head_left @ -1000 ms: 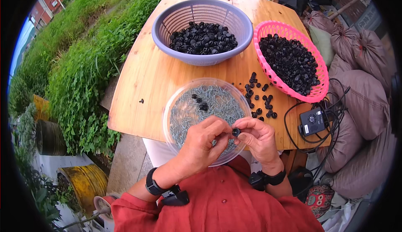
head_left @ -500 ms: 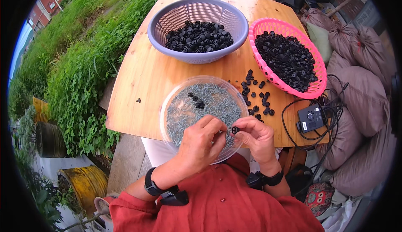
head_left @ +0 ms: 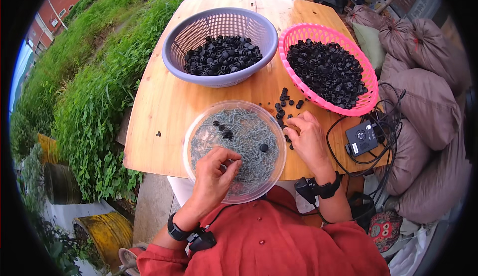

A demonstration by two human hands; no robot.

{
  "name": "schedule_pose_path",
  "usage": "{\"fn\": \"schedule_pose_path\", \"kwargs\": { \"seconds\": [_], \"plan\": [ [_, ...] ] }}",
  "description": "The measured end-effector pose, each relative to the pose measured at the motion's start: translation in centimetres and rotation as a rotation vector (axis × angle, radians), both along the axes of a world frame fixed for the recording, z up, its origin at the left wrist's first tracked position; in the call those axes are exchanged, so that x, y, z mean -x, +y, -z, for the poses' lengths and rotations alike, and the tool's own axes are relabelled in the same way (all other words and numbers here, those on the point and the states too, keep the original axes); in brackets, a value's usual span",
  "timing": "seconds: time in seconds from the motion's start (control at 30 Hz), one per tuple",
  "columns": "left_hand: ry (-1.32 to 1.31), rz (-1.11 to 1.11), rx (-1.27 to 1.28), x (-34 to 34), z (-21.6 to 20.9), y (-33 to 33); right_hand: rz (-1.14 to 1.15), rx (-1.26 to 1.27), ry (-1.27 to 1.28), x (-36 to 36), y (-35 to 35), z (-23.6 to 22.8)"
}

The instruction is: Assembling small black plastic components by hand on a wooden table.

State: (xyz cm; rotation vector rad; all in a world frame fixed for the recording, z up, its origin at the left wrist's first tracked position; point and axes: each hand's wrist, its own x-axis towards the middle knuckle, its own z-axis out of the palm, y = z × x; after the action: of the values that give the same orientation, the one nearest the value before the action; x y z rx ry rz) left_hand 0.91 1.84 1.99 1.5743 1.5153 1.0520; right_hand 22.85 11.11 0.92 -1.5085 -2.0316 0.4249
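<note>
A round clear plastic tub (head_left: 187, 149) full of small silvery screws (head_left: 249, 164) stands at the table's near edge. My left hand (head_left: 214, 174) is over its near left part, thumb and fingertips pinched together; whatever they hold is too small to make out. On the screws lie a single black plastic cap (head_left: 264, 147) and a few other black pieces (head_left: 227, 134). To the right of the tub, my right hand (head_left: 312, 141) reaches over loose black caps (head_left: 280, 112) on the table, thumb and fingers apart. Some of those caps are hidden beneath it.
A grey-purple basket (head_left: 169, 59) of black caps stands at the back, and a pink basket (head_left: 369, 99) of black parts to its right. A black device (head_left: 362, 137) with tangled cables sits at the table's right edge. Stuffed sacks (head_left: 423, 101) crowd the right side.
My right hand has left the tub and moved right to the loose caps. A black cap now lies on the screws. My left hand has shifted a little left, still pinched.
</note>
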Motion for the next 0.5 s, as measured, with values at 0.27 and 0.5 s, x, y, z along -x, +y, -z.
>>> {"fn": "schedule_pose_path", "kwargs": {
  "seconds": [0.27,0.5],
  "plan": [
    [-0.524,0.015,0.232,0.0,-0.3,0.0,-0.061,0.009,0.121,0.7,-0.3,-1.5],
    [-0.48,0.144,-0.008,-1.2,-0.8,0.7,-0.377,0.085,0.35,2.7,-4.1,-3.2]
  ]
}}
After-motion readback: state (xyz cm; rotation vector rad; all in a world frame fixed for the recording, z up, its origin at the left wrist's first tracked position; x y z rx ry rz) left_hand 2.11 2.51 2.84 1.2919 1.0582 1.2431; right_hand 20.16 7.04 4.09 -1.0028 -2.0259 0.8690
